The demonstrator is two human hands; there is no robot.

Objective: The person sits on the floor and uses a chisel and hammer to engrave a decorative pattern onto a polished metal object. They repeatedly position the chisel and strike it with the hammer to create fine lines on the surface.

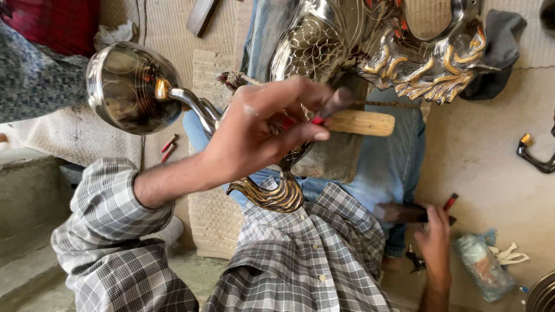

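**Hands on the engraved metal piece**

The left hand (260, 136) nearest the camera pinches a red-tipped tool (326, 112) against the engraved metal piece (324, 46), beside a wooden handle (363, 123). Below that piece, the right hand (435, 234) closes around a dark tool (404, 212). A clear plastic bag (484, 267) lies just beside it.

A pale concrete floor (485, 156) was seen beneath the work, partly covered by a woven mat (214, 219) below the left hand (254, 136). Two small red-tipped tools (168, 148) were laid on the mat to the left of that hand's wrist. A clear plastic bag (483, 267) was lain on the floor just right of the right hand (435, 231), with a dark curved metal piece (535, 155) further right, well apart.
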